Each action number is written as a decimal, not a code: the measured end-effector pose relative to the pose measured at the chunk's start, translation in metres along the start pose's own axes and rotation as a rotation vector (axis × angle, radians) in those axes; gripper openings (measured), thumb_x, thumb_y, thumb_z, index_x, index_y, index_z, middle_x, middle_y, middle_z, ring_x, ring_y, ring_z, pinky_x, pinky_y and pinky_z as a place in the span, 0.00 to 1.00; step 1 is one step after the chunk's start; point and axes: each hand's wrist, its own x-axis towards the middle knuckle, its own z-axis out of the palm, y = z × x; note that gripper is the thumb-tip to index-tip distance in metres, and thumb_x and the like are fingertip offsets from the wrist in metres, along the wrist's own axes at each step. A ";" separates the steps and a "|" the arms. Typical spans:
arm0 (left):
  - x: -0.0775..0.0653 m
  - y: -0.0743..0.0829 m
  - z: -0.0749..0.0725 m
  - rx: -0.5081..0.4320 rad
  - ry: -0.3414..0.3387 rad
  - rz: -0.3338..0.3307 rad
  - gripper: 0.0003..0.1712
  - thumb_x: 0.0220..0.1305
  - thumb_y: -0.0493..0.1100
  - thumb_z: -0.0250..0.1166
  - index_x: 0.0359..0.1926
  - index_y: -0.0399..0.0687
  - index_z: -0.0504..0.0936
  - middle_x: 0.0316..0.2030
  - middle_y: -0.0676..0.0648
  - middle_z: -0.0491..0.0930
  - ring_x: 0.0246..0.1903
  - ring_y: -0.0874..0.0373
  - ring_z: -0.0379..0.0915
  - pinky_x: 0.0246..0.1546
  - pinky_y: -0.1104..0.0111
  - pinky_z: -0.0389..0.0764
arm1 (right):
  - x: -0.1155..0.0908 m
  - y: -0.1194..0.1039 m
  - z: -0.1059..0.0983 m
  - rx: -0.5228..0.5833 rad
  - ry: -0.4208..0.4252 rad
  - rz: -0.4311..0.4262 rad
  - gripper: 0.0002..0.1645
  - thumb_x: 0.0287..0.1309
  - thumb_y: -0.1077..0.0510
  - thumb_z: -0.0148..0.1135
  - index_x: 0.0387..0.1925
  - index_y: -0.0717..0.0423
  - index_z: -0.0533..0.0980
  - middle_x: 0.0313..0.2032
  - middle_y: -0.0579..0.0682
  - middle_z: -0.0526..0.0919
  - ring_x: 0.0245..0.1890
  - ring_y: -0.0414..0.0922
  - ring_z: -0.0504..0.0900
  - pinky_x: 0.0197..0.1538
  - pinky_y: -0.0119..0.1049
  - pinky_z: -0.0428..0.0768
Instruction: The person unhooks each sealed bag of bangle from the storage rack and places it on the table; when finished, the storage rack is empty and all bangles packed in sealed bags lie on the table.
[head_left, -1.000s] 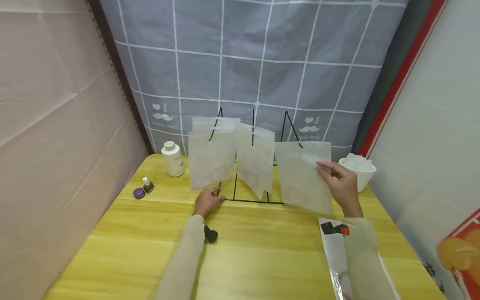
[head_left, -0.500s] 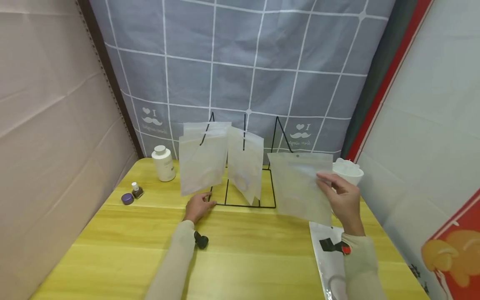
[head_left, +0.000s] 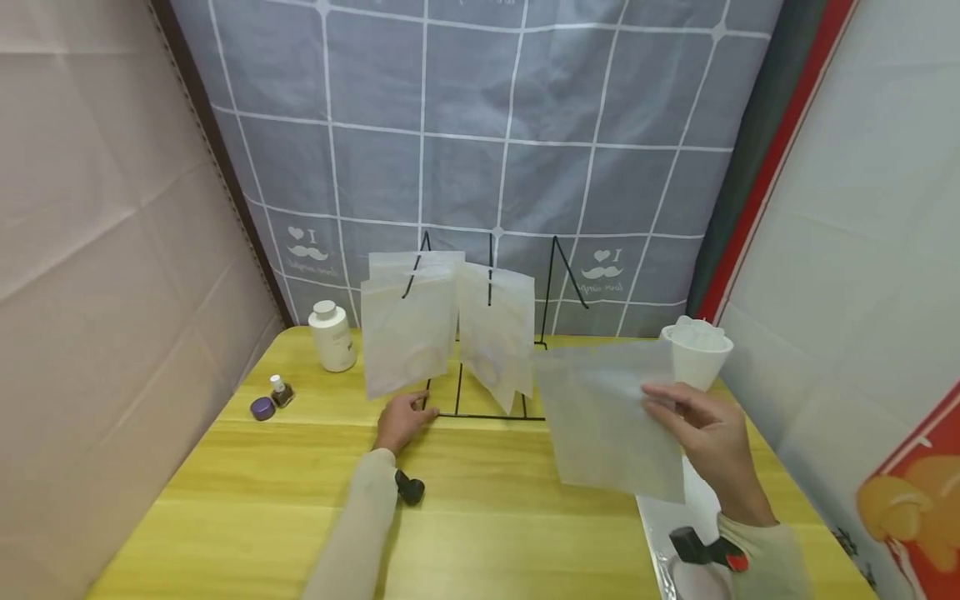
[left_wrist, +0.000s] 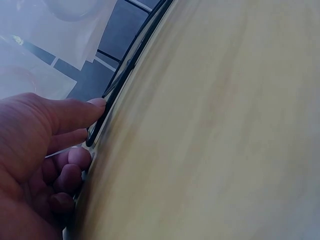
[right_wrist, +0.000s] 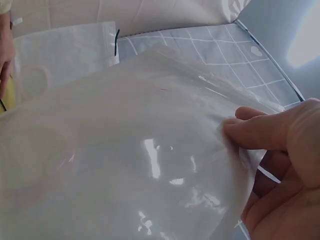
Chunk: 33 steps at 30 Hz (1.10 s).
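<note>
Head view: the right hand (head_left: 708, 433) pinches a cloudy bag (head_left: 611, 425), the left hand (head_left: 401, 422) pinches a wire rack (head_left: 487, 417)

The right thumb and fingers are closed on the bag's edge, and the bag is in front of the rack, off its right hook (head_left: 573, 278). The left thumb and finger are closed on the rack's near corner. More bags (head_left: 408, 333) hang from the left and middle hooks. A white pot (head_left: 697, 367) has a white thing (head_left: 697, 335) in it. A white bottle (head_left: 332, 342) with its lid on stands near a small brown bottle (head_left: 282, 395). The table (head_left: 525, 517) is yellow wood, with grey cloth (head_left: 465, 179) behind. Only the right wrist view shows a faint pink ring (right_wrist: 70, 145) on or in the pinched bag, I cannot tell which
</note>
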 end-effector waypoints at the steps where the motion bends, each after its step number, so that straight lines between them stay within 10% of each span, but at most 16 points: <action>1: 0.000 0.000 0.000 0.002 0.002 0.000 0.28 0.62 0.48 0.72 0.62 0.43 0.81 0.27 0.49 0.77 0.25 0.56 0.67 0.29 0.64 0.68 | -0.005 -0.005 -0.003 -0.004 -0.008 0.061 0.19 0.49 0.83 0.66 0.46 0.76 0.82 0.43 0.42 0.89 0.41 0.34 0.84 0.43 0.23 0.80; 12: 0.002 0.003 0.002 0.000 -0.001 0.019 0.29 0.64 0.49 0.71 0.63 0.43 0.81 0.26 0.49 0.76 0.24 0.57 0.65 0.29 0.63 0.66 | -0.048 0.006 -0.018 -0.005 -0.094 0.874 0.22 0.61 0.55 0.72 0.56 0.54 0.83 0.38 0.38 0.86 0.36 0.36 0.82 0.39 0.34 0.83; 21: -0.001 0.001 0.001 -0.021 -0.016 0.004 0.29 0.63 0.49 0.71 0.63 0.44 0.81 0.25 0.50 0.74 0.22 0.58 0.63 0.27 0.65 0.64 | -0.070 0.058 -0.017 -0.346 -0.284 0.852 0.26 0.62 0.51 0.70 0.56 0.62 0.81 0.59 0.61 0.80 0.56 0.43 0.78 0.50 0.32 0.77; 33: 0.000 0.000 0.002 -0.002 0.003 0.001 0.28 0.63 0.49 0.71 0.62 0.45 0.82 0.24 0.50 0.75 0.22 0.57 0.64 0.28 0.64 0.65 | -0.070 0.088 -0.019 -0.355 -0.398 0.823 0.22 0.62 0.56 0.70 0.53 0.66 0.82 0.56 0.64 0.81 0.48 0.39 0.77 0.43 0.32 0.77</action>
